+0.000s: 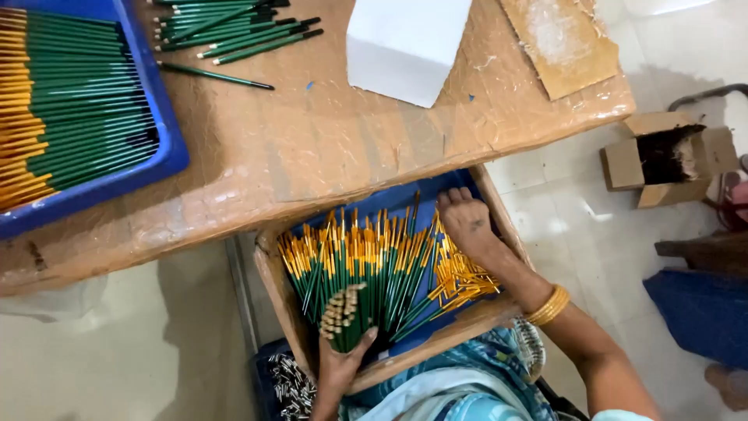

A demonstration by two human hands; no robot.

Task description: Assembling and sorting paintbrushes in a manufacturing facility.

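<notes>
Nearest the camera, the left hand has its grip closed around a bundle of green pencils, held upright with the pale ends showing, at the near edge of a wooden drawer that sits below the desk. Loose green and yellow pencils fill the drawer, fanned across its blue lining. The right hand reaches to the drawer's far right corner and lies on the pencils with its fingers curled under; whether that grip holds anything cannot be told. A gold bangle sits on that wrist. The drawer's walls hem both hands in closely; the pale floor to the right offers open room.

Farther off, on the desk, a blue tray packed with green and yellow pencils lies at the left edge. A small heap of green pencils lies beyond, with a white folded sheet and a brown cardboard piece toward the right edge. On the floor stands an open cardboard box.
</notes>
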